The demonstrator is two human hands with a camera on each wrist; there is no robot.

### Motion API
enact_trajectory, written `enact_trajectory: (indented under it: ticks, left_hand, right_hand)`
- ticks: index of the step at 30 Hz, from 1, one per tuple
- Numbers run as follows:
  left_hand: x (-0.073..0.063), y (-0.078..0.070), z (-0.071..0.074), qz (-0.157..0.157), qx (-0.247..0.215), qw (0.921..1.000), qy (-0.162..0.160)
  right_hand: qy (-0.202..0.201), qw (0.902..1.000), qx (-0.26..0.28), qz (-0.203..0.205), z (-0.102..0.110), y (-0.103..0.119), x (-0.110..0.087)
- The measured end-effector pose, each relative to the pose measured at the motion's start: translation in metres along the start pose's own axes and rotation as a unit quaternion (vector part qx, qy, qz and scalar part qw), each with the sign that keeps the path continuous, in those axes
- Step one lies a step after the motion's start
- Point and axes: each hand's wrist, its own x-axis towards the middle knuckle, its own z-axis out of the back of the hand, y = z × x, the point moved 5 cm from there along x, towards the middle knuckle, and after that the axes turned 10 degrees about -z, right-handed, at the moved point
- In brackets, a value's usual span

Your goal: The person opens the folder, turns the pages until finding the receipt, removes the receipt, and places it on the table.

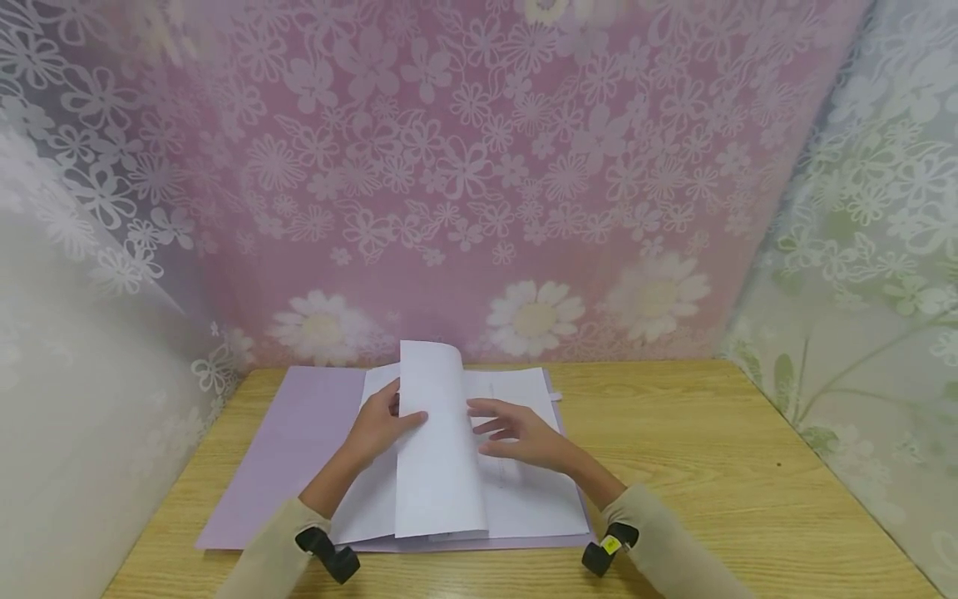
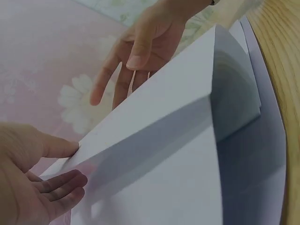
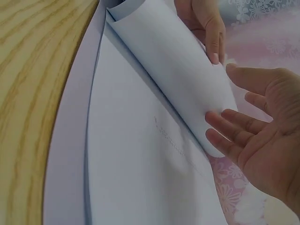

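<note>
A lilac folder (image 1: 299, 441) lies opened flat on the table, with white sheets (image 1: 535, 499) inside it. One white sheet of paper (image 1: 437, 449) is lifted and curls over towards the left. My left hand (image 1: 377, 424) pinches its free edge, the thumb on the upper face and the fingers beneath, as the left wrist view also shows. At the curl's right side is my right hand (image 1: 520, 433), fingers spread and gripping nothing. In the right wrist view its fingertips (image 3: 213, 117) overlap the curled sheet. Faint print (image 3: 176, 143) shows on the page below.
The wooden table (image 1: 696, 457) extends to the right of the folder. A pink flowered curtain (image 1: 464, 183) hangs behind the table's back edge, with pale hangings on both sides. A small white tab (image 1: 555, 397) sticks out at the folder's right edge.
</note>
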Motion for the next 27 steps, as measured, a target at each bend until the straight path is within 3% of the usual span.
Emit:
enact_trajectory:
  ticks: [5, 13, 18, 27]
  left_hand:
    - [-0.003, 0.013, 0.012, 0.024, 0.051, 0.9983, -0.013]
    - [-0.008, 0.03, 0.027, 0.04, 0.089, 0.9952, -0.013]
    - [-0.011, 0.042, 0.036, 0.057, 0.117, 0.9915, -0.001]
    - [-0.018, 0.049, 0.048, 0.078, 0.131, 0.9883, 0.004]
  right_hand:
    - [0.0, 1.0, 0.002, -0.002, -0.001, -0.001, 0.001]
    - [-0.014, 0.9999, -0.01, 0.001, 0.008, -0.002, 0.001]
    - [-0.026, 0.9992, -0.029, -0.008, 0.018, -0.004, 0.001]
    - [-0.055, 0.9955, -0.073, -0.027, 0.046, -0.005, 0.0]
